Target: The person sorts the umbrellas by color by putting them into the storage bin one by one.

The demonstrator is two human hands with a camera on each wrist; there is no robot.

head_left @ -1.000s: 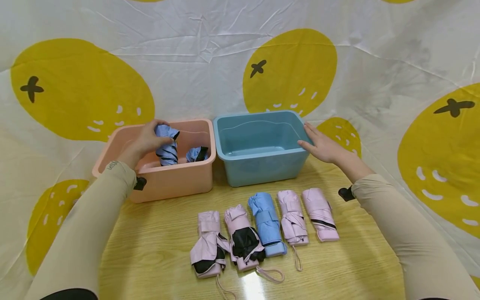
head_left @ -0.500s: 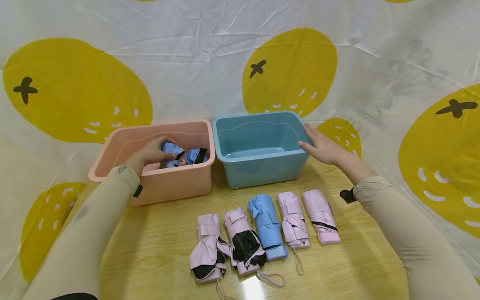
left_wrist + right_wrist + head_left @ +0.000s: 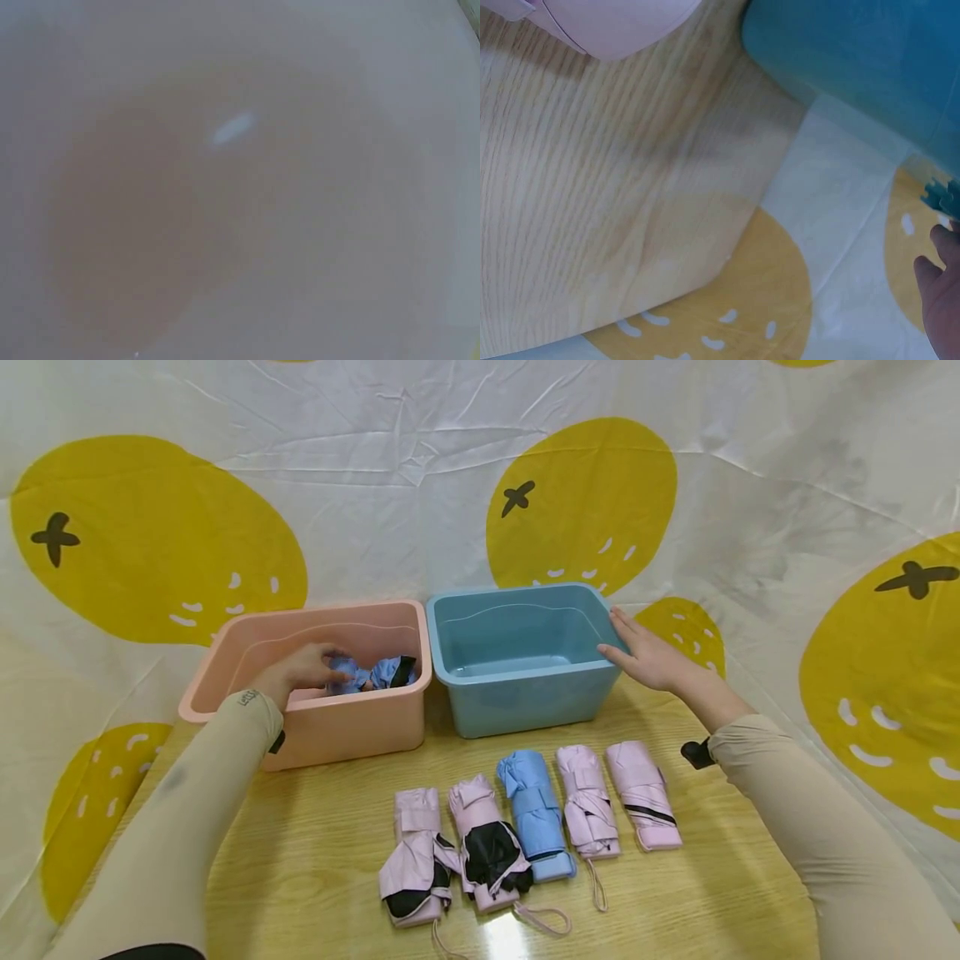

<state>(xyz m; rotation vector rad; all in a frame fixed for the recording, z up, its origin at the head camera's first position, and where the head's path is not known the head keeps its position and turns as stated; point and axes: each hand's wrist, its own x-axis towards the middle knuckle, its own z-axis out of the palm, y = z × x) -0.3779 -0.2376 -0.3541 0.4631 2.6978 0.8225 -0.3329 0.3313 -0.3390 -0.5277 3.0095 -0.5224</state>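
My left hand (image 3: 303, 667) reaches into the pink bin (image 3: 345, 727) in the head view. Its fingers and thumb stand apart beside a folded blue umbrella (image 3: 347, 675), which lies low in the bin, partly hidden by the front wall. A second blue umbrella (image 3: 393, 672) with a black edge lies to its right. My right hand (image 3: 647, 653) rests straight-fingered against the right rim of the blue bin (image 3: 525, 697). In the right wrist view, only part of that hand (image 3: 943, 292) shows at the edge. A blurred pinkish surface fills the left wrist view.
On the wooden table (image 3: 322, 860), a blue umbrella (image 3: 536, 814) lies in a row with several pink umbrellas (image 3: 588, 802), some with wrist loops. The two bins stand side by side before a white cloth (image 3: 375, 527) printed with yellow fruit.
My left hand has lowered the blue umbrella into the pink bin, and its fingers have then loosened from it. My right hand has stayed at the blue bin's rim.
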